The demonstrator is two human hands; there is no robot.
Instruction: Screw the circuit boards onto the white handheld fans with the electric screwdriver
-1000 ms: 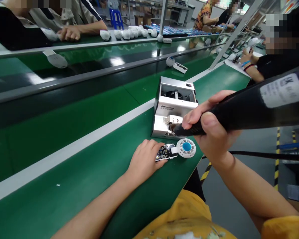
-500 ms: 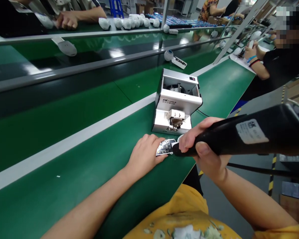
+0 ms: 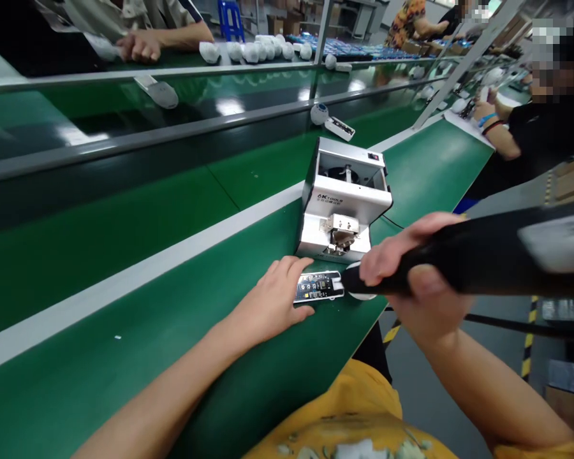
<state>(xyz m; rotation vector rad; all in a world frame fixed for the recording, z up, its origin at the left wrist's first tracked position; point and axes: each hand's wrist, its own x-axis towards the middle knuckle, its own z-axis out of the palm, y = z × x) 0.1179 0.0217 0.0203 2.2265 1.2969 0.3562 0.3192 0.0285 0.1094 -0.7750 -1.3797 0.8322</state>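
Green belt (image 3: pixel 148 287) under you: press the small board (image 3: pixel 318 287) still with your flat left hand (image 3: pixel 268 296), and clench your right hand (image 3: pixel 411 271) round the black screw gun (image 3: pixel 483 264).

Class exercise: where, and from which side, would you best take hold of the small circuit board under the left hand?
Take the circuit board by its two long edges, probably coming from the left, where the left hand rests on it. It is thin and lies flat, so fingers should pinch the edges and avoid its small components, and the black electric screwdriver crowds its right end.
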